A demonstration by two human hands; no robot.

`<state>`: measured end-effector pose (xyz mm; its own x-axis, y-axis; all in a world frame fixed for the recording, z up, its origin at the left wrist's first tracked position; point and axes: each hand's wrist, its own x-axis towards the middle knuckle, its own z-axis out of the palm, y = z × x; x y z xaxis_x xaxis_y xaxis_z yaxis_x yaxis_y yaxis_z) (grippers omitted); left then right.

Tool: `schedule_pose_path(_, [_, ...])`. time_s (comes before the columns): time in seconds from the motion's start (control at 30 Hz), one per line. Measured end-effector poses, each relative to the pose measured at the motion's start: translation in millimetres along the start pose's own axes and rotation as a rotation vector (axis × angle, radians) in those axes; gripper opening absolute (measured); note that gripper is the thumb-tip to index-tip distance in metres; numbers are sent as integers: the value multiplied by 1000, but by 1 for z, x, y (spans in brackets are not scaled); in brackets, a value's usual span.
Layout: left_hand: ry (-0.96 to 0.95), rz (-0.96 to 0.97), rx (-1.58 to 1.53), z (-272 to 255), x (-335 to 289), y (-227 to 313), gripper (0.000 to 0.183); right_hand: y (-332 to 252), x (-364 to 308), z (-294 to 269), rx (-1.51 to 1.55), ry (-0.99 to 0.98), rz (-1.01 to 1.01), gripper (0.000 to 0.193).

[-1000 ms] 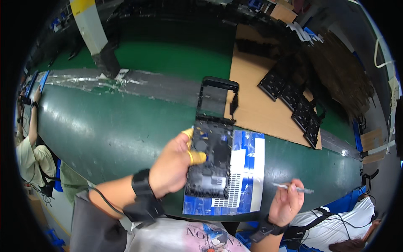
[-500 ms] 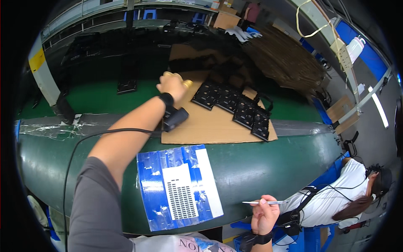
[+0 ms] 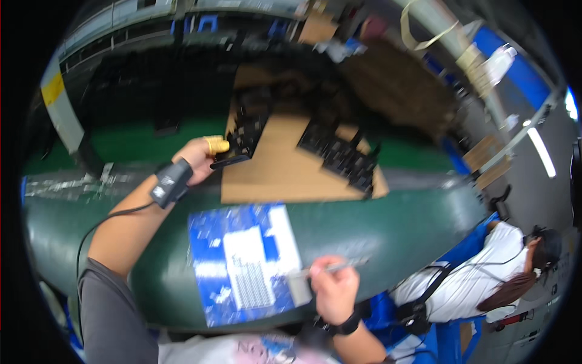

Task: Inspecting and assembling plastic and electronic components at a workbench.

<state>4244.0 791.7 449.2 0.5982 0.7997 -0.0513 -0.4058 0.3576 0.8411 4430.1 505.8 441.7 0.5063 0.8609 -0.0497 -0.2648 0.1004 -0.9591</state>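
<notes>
My left hand [image 3: 203, 155], with yellow covers on its fingertips, grips the near edge of a black rectangular panel [image 3: 245, 139]. That panel is tilted up above the left side of a flat cardboard sheet [image 3: 285, 164]. Several similar black panels [image 3: 339, 155] lie in a slanting row on the cardboard's right side. My right hand [image 3: 335, 291] is closed on a thin silver tool, probably tweezers [image 3: 357, 262], smeared by motion. It hovers beside a blue board [image 3: 206, 242] that carries a white sheet of small dark labels [image 3: 251, 276].
A green work surface [image 3: 376, 224] runs across, with a grey taped strip [image 3: 54, 182]. A white-and-yellow post [image 3: 63, 109] stands at left. Stacked cardboard [image 3: 400, 91] lies at far right. A person in a white shirt [image 3: 473, 273] sits at right.
My left hand has drawn back toward me and left, raising a black panel. My right hand has moved left to the label sheet's edge with the silver tool. The view has shifted slightly.
</notes>
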Motion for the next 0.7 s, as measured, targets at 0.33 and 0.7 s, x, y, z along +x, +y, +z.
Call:
schedule_pose_path(0.33, [409, 305, 142, 28, -168, -15, 46, 35, 15, 50, -1, -285, 29, 16])
schedule_pose_path(0.7, [565, 130, -36, 65, -183, -49, 42, 31, 37, 59, -31, -218, 71, 14])
